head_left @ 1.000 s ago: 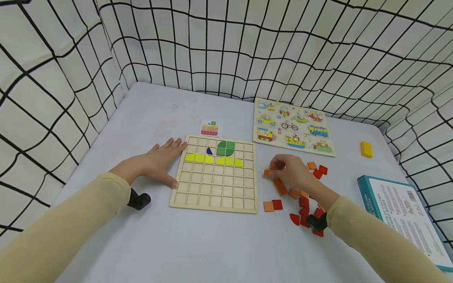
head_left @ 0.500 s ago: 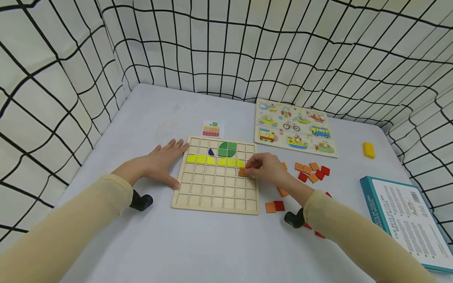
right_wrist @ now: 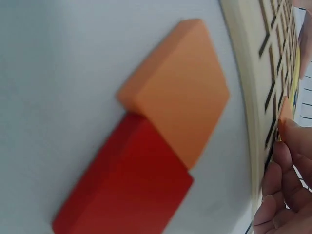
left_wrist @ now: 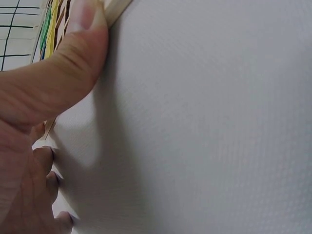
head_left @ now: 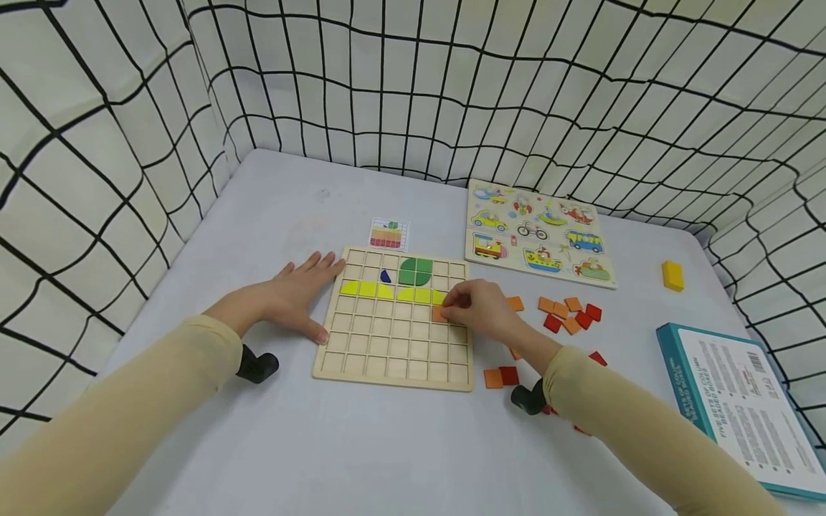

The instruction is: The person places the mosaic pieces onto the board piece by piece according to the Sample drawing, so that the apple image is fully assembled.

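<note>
A wooden grid board (head_left: 381, 347) lies on the white table. My left hand (head_left: 290, 295) rests spread at its left side, thumb and fingertips at the edge; in the left wrist view the thumb (left_wrist: 73, 63) lies against the rim. My right hand (head_left: 480, 307) pinches an orange square tile (head_left: 438, 314) at a cell near the board's right side, just below the yellow row. That row of yellow tiles (head_left: 367, 289) has a gap in its middle. Above it sit a green leaf shape of several pieces (head_left: 415, 271) and a small blue piece (head_left: 385, 276).
A small pattern card (head_left: 389, 234) lies behind the board. Loose orange tiles (head_left: 493, 378) and red tiles (head_left: 509, 375) are scattered at the right. Farther out are a picture puzzle (head_left: 540, 235), a yellow block (head_left: 672, 276) and a teal box (head_left: 742, 408). Black netting surrounds the table.
My right hand has carried the orange tile left from the loose pile onto the board and now holds it lower at a cell. My left hand has stayed at the board's edge.
</note>
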A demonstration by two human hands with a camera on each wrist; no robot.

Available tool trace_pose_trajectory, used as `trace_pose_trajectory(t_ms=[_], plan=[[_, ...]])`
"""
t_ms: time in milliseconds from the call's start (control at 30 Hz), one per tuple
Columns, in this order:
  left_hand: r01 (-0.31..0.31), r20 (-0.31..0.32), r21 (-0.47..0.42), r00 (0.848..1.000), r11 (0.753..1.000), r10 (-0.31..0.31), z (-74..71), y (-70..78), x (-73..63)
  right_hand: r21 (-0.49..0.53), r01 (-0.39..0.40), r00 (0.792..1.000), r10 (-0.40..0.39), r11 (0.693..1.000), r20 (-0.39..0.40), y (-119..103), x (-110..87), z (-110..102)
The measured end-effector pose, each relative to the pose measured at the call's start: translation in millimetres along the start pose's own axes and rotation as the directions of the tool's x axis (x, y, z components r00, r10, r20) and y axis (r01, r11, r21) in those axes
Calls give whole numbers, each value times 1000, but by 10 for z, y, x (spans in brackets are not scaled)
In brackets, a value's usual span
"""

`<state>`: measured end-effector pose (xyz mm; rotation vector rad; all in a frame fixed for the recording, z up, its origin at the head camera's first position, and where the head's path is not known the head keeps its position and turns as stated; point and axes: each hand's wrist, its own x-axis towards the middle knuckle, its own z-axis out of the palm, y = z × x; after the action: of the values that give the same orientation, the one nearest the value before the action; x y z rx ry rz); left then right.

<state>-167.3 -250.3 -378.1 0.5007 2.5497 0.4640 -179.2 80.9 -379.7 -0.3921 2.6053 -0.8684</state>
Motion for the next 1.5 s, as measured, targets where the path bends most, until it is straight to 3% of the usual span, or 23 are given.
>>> trace_pose_trajectory(t_ms=[367,667,833,1033,1233,1367,1500], plan=[[0,4,-12,1000,1000,0,-21,25,-21,-37,3,999,-4,999,-40,-14,-8,44],[12,-8,-23,1000,1000,-13,59,6,-3,-29,-24,997,21,999,-72,17,-23,-18],[15,-7,-6,1000,1000,-15,52,7,7,-35,-44,990,39,998,-133,173,-35,-270],[-1,-4,7,1000,1000,1,-13,23,-14,-94,-80,982,63,992,-176,513,-94,-537],[-10,3,14,1000,1000,10,-39,49,-39,-151,-131,986,112,980,-125,751,-164,-638],[-5,3,15,1000,1000,5,-31,56,-32,-169,-124,991,113,978,-71,835,-191,-660],[-7,0,12,1000,1000,7,-32,50,-25,-184,-96,994,84,978,-71,885,-199,-648]])
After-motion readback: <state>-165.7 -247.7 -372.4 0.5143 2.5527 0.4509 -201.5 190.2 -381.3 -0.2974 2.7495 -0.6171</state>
